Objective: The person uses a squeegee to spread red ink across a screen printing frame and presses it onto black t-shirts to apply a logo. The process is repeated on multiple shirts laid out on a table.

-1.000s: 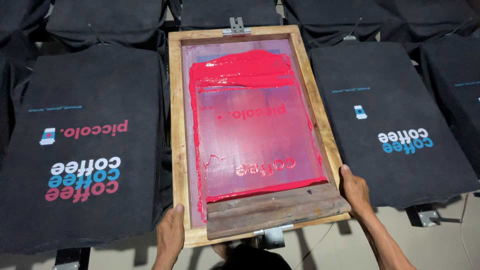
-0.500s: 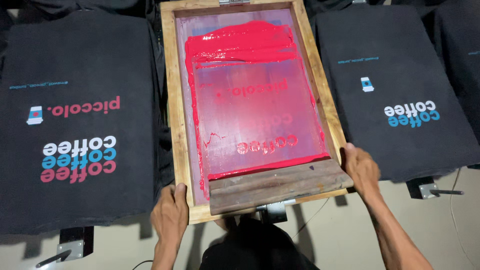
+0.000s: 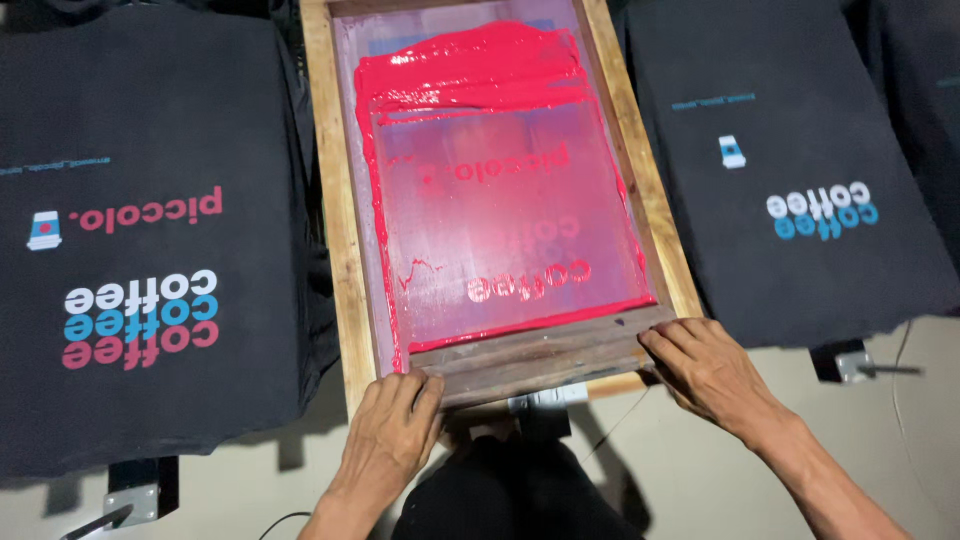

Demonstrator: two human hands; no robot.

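head cam | looks steeply down | close over wooden screen frame point(image 3: 345, 250) | single view

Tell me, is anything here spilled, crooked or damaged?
Nothing looks damaged. Red ink is thick and uneven at the far end of the screen frame, but stays inside it. The left hand and right hand rest on the squeegee.

Wood-framed print screen point(image 3: 340, 230) centre, red-inked mesh.
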